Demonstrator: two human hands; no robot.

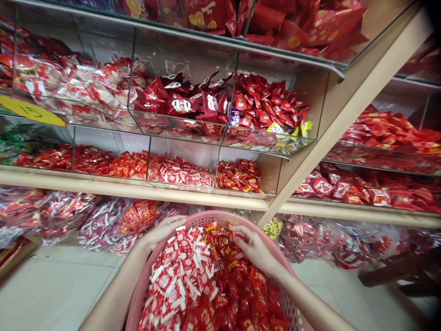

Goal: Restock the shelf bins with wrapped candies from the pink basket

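A pink perforated plastic basket, heaped with wrapped candies, is in front of me. My left hand grips its rim at the far left. Beside that hand lie red-and-white wrapped candies. Over on the right half, my right hand reaches inside the rim, its fingers apart and bent, touching small red-and-yellow candies. I see nothing held in these fingers. Shiny red candies fill the near right of the basket.
Wooden shelves with clear bins of red candies rise ahead. A yellow tag reads 15. Plastic bags of candy lie beneath on the tiled floor. A dark wooden piece stands at the right.
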